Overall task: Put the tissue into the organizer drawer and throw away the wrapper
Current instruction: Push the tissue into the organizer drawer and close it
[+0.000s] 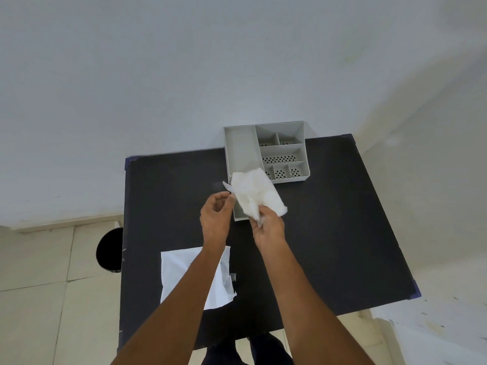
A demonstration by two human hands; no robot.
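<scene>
A crumpled white tissue (257, 194) hangs above the table in front of the grey organizer (241, 146). My right hand (268, 227) grips its lower end, where some clear wrapper film also shows. My left hand (214, 214) pinches the tissue's left edge between thumb and fingers. The tissue covers the near end of the organizer's long left compartment and its pulled-out drawer (238, 213). A white tissue pack (179, 272) with torn clear wrapper at its right edge lies flat on the near left of the black table (329, 219), partly under my left forearm.
The organizer has several small perforated compartments on its right side and stands at the table's far edge against the white wall. A black round bin (109, 250) stands on the tiled floor left of the table. My shoes show below the near table edge.
</scene>
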